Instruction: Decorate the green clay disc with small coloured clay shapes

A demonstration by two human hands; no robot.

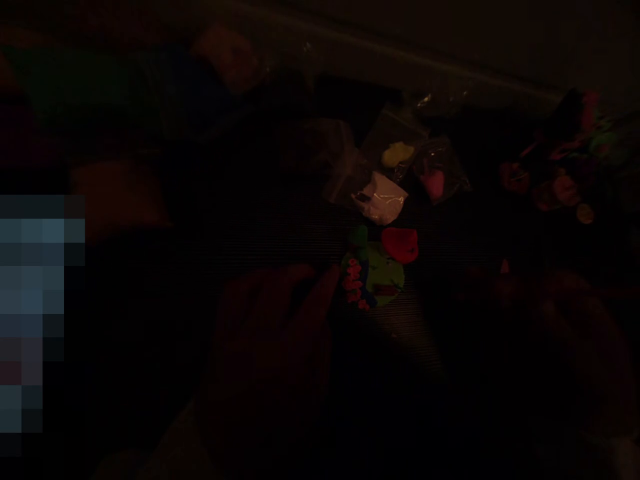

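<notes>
- Very dim scene: a dark, finely ribbed surface [415, 333] lies under two bare hands, and much detail is lost in shadow.
- Near the middle sits a flat light-green disc [387, 270], apparently modelling clay, with a small brown bar [386, 291] on it.
- Along its left side run a wavy coral-red strip [353, 283] and a dark blue strip [367, 290]; a dark green lump [358, 238] sits at the upper left.
- A bright red lump [400, 245] overlaps the disc's upper right edge in this view.
- Left hand [273, 340]: one finger points to the disc's left edge, a dark gap beside it; I cannot tell whether it touches, or how the other fingers stand.
- Right hand [580, 327]: blurred, well right of the disc; whether its fingers pinch anything cannot be told.
- Behind the disc, clear plastic bags hold yellow [397, 154], white [383, 199] and pink clay [434, 184].
</notes>
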